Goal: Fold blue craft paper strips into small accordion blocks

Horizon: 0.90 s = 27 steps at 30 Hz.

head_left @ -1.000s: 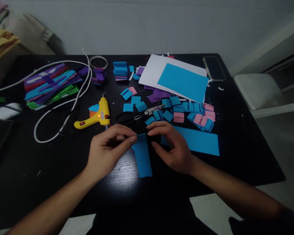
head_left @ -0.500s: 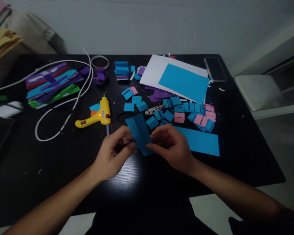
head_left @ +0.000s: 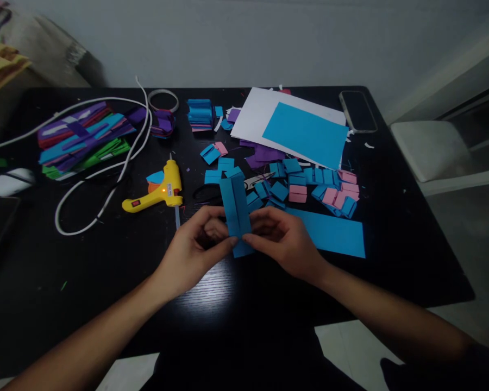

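A folded strip of blue paper stands nearly upright above the table, creased lengthwise. My left hand pinches its left edge, thumb in front and fingers behind. On the other edge, my right hand grips it the same way, the two thumbs almost meeting near the lower end. Beyond the hands lie several small folded blue pieces and pink pieces. Scissors lie partly hidden behind the held strip. A flat blue paper strip rests beside my right hand.
A yellow glue gun with its light on lies left of my hands. A white cable loops near bundled paper strips. White sheets under a blue sheet lie at the back, with a phone at the right.
The blue strip has turned from a leftward lean to nearly upright. My left thumb has come forward onto its front, closer to the right thumb. The view has shifted slightly.
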{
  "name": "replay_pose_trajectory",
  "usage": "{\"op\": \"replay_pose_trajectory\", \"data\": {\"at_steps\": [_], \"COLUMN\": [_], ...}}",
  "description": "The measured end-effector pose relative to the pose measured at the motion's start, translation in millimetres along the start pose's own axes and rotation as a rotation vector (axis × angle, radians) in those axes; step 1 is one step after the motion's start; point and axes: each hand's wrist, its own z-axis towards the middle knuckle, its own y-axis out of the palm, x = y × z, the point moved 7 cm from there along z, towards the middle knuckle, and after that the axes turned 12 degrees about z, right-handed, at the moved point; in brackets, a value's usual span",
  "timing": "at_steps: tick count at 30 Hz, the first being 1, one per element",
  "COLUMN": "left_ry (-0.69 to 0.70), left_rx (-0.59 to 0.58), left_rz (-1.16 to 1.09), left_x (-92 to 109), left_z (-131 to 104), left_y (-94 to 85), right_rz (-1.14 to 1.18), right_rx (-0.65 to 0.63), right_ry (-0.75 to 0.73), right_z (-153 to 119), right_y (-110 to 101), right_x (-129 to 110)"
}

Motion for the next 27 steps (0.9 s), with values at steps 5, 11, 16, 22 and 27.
{"op": "replay_pose_trajectory", "data": {"at_steps": [5, 11, 16, 22, 27], "left_ry": [0.023, 0.017, -0.033, 0.019, 0.082], "left_rx": [-0.021, -0.003, -0.049, -0.062, 0.044], "left_rz": [0.087, 0.032, 0.006, 0.169, 0.202], "left_x": [-2, -2, -5, 1, 9], "left_z": [-1, -1, -1, -3, -2], "left_y": [3.7, -1.0, 1.6, 0.6, -4.5], "right_rz": [-0.003, -0.013, -0.005, -0.036, -0.055], "right_rx": [-0.019, -0.008, -0.021, -0.013, -0.024], "right_ry": [0.05, 0.076, 0.048, 0.0, -0.009], "right_z": [-1, 1, 3, 1, -1], "right_y": [5, -3, -2, 0, 4], "right_x": [3, 3, -1, -5, -9]}}
